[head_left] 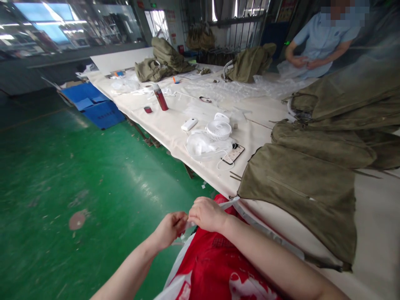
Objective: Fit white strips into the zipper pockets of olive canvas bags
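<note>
Low in the head view, in front of my body, my left hand (173,228) and my right hand (205,213) meet with their fingers pinched closed. Between the fingertips shows a small bit of thin, whitish material (189,225), too small to name and mostly covered by the fingers. Behind my right wrist a pale strip (230,203) runs toward the table edge; whether it joins what I hold I cannot tell. Both hands are just off the table, over a red printed apron (215,258). An olive-green fabric bag (300,183) lies flat to the right, overhanging the table edge.
On the cream-covered table (140,110) are a white fan (218,130), a phone (236,154), a plastic bag (200,143), a white box-like device (189,124) and a red flask (161,98). Across it stands a co-worker (325,41). Blue bins (103,114) sit on the green floor.
</note>
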### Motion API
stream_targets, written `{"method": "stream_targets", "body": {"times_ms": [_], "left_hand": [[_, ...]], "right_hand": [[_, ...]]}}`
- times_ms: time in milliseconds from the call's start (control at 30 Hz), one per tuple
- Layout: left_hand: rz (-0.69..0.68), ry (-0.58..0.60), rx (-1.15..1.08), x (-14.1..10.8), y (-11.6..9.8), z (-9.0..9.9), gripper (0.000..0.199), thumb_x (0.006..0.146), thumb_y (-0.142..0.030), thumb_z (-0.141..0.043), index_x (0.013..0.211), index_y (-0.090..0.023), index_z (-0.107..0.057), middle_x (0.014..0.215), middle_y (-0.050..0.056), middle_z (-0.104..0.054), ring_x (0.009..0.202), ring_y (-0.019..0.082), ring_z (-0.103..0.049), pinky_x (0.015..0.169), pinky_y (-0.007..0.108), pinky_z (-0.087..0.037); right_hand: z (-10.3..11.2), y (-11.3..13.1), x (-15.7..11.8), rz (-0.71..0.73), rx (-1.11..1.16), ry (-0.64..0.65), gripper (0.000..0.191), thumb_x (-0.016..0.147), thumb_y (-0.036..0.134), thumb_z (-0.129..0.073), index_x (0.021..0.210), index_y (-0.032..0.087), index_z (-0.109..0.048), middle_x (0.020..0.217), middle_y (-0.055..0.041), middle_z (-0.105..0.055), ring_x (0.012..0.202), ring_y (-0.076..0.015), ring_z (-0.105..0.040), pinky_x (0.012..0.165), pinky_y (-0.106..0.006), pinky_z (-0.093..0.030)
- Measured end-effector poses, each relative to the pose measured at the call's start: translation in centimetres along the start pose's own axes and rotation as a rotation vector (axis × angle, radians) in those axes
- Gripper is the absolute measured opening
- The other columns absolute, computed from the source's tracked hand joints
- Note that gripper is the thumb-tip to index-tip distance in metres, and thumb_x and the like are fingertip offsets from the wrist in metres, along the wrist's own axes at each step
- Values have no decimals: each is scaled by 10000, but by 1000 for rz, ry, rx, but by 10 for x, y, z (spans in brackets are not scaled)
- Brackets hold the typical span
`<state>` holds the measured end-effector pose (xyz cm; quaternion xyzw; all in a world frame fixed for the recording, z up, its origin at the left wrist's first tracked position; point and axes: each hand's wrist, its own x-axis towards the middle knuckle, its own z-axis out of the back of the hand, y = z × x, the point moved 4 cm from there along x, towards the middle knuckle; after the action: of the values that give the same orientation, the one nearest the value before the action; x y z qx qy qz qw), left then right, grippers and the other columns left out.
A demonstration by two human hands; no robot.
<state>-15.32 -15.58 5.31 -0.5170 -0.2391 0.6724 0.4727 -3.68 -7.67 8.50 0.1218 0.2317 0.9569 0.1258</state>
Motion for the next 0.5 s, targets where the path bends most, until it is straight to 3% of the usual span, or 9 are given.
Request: {"method": "stream_targets", "body": {"times_ms": [100,200,500], "left_hand": [[108,-23,-172,2,5,-6,502,718,-683,-506,666,-187,-450,487,-62,-417,425,74,-354,418,202,-270],[95,0,-243,1,-1,-5,480,735,-651,-516,683,-177,-465,511,-48,-459,442,81,-407,428,200,-312],[14,116,15,-5,-24,11,505,748,-646,-520,763,-142,-547,562,-43,-451,476,71,-385,448,200,-318]], "right_hand": [[1,4,-3,79,-59,-42,257,881,209,-494,735,148,-696,741,-94,-696,727,-202,-576,806,-329,-387],[4,-1,-7,8,8,-80,258,895,234,-495,749,158,-694,748,-79,-697,746,-194,-583,818,-318,-386],[6,-10,-15,-173,243,-16,175,765,365,-650,848,227,-720,777,-27,-716,752,-181,-623,658,-246,-376]]}}
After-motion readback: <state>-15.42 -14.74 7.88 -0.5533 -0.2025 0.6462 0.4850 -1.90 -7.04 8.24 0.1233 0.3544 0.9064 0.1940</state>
